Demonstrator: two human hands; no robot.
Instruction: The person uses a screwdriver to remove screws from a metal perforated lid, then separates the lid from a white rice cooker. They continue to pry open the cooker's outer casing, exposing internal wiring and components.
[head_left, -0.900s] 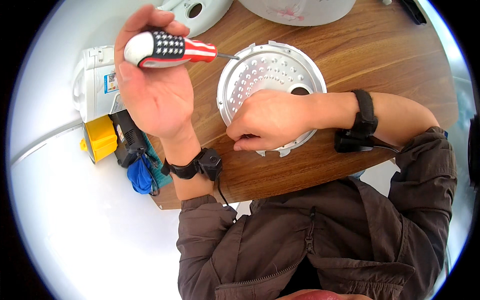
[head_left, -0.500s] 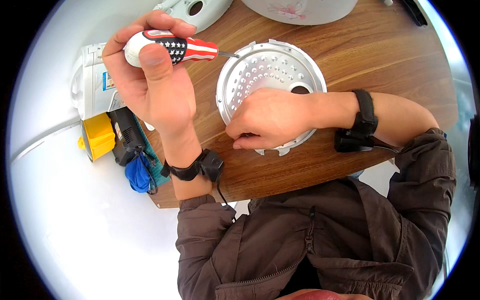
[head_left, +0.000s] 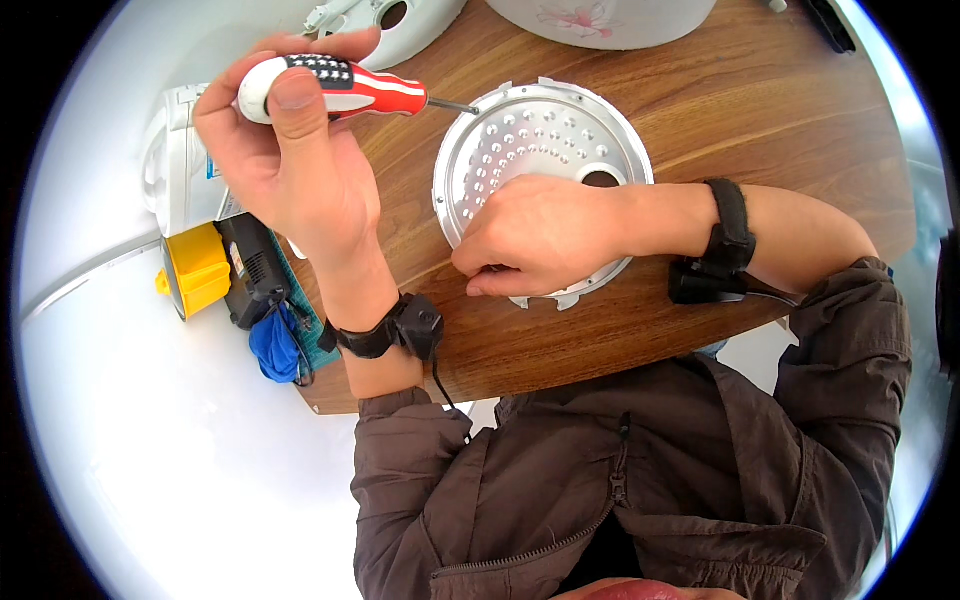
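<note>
In my left hand (head_left: 300, 160) is a screwdriver (head_left: 370, 90), its handle red, white and dark blue with white stars. Thumb and fingers close round the handle, and the metal tip meets the upper left rim of a round silver metal plate (head_left: 515, 125). This plate has rows of dimples, a rim with tabs and a round hole partly behind my arm. My right hand (head_left: 545, 235) lies over the plate's lower left part, fingers curled at its rim; the fingertips are mostly hidden.
The plate lies on a wooden table (head_left: 760, 110). Behind it are a white rounded housing (head_left: 610, 25) with a pink flower and a white part with a hole (head_left: 430, 30). Left are a white appliance (head_left: 180, 170), a yellow item (head_left: 200, 270), a black block (head_left: 252, 265) and a blue item (head_left: 275, 345).
My left hand has shifted slightly left and the screwdriver handle has turned in it, its stars now nearer the top. The tip stays at the rim; my right hand and the plate keep still.
</note>
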